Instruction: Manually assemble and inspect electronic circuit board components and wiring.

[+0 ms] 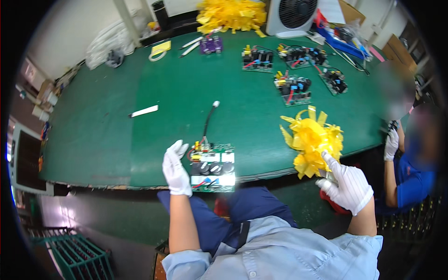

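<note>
- Across the green table (140, 140), four more circuit boards (293, 89) lie toward the far right corner.
- At the near edge, a pile of yellow strips (311, 140) sits to my right; my gloved right hand (346, 185) reaches into it, fingers pinching a strip.
- Nearer the middle of that edge, my gloved left hand (176, 169) grips the left side of a circuit board (213, 168).

**Count of things on the green table**

Taking the white fan (292, 16) as landmark: five circuit boards, four lying in front of it (257, 59) (302, 55) (293, 89) (334, 80) and one far from it at the near edge (213, 168). Two heaps of yellow strips, one left of the fan (232, 15), one well below it (311, 140). Three white-gloved hands (176, 169) (346, 183) (391, 143).
</note>
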### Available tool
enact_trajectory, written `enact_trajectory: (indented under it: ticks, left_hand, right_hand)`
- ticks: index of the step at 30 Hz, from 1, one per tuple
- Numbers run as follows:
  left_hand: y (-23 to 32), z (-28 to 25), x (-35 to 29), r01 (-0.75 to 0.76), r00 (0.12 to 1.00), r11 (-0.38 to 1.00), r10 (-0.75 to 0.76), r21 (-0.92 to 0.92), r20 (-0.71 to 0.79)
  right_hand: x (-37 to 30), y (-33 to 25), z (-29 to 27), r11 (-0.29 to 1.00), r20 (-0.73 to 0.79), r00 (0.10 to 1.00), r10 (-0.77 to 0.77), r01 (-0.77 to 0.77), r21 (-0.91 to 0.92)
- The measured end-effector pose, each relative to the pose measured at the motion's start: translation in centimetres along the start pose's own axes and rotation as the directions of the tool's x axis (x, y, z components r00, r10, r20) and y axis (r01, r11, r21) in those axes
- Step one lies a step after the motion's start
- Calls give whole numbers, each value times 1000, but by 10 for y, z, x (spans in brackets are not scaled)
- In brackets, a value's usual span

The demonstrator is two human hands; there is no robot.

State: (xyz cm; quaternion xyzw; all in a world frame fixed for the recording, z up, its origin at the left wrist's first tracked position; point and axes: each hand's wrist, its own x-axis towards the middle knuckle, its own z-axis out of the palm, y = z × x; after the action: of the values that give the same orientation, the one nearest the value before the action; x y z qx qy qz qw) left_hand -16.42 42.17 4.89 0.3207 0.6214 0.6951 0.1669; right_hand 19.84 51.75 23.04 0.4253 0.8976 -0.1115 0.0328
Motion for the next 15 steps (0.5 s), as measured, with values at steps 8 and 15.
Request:
enact_trajectory:
  ticks: [8,15]
  left_hand:
    - [7,-1,-6,-46,998,999,45,-25,-37]
    - [11,-3,-5,-55,997,998,54,-21,-60]
  right_hand:
    - [92,-94,125,848,-352,884,-309,423,318]
    - [121,-117,140,874,-223,883,-414,454,173]
